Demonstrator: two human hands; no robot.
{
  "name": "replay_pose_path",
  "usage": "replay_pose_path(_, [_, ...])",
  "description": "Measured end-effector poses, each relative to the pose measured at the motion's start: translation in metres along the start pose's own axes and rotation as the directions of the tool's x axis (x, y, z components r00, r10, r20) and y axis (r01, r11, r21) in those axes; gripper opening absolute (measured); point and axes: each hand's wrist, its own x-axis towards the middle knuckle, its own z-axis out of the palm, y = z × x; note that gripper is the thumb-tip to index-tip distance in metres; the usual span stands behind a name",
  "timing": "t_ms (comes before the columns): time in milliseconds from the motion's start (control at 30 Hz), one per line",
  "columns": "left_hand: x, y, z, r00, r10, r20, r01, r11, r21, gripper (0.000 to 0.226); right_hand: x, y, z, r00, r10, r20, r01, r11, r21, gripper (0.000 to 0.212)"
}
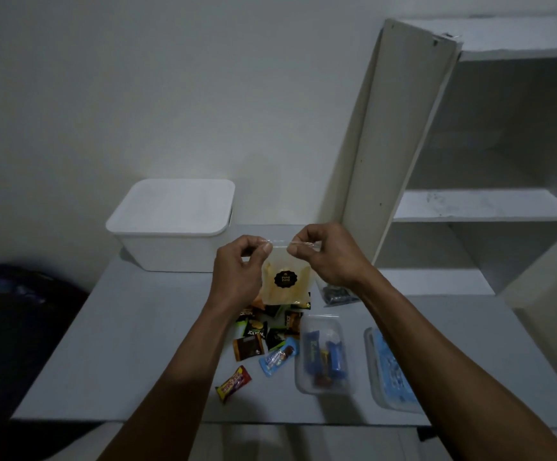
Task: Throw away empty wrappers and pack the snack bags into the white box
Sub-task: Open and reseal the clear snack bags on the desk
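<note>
I hold a clear zip bag of yellow snacks with a round black label upright above the table. My left hand pinches its top edge on the left and my right hand pinches it on the right. The white box stands behind to the left with its lid on. Under the bag lie several small snack packets, a light blue bar and a red and yellow candy wrapper.
A clear tub with blue bars sits right of the packets, and a blue-lidded tub beyond it. A small clear bag with dark contents lies under my right wrist. White shelves rise at the right. Dark bedding lies left of the table.
</note>
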Motion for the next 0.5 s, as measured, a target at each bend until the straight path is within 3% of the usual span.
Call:
replay_pose_path(133, [-0.004, 0.000, 0.003, 0.998, -0.003, 0.056, 0.005, 0.999, -0.031, 0.007, -0.005, 0.000, 0.000, 1.000, 0.001, -0.008, -0.001, 1.000, 0.004, 0.009])
replay_pose_path(500, [-0.006, 0.001, 0.007, 0.999, -0.024, 0.024, 0.025, 0.998, -0.050, 0.011, -0.021, 0.002, -0.008, 0.988, 0.137, -0.068, -0.125, 0.980, 0.157, 0.011])
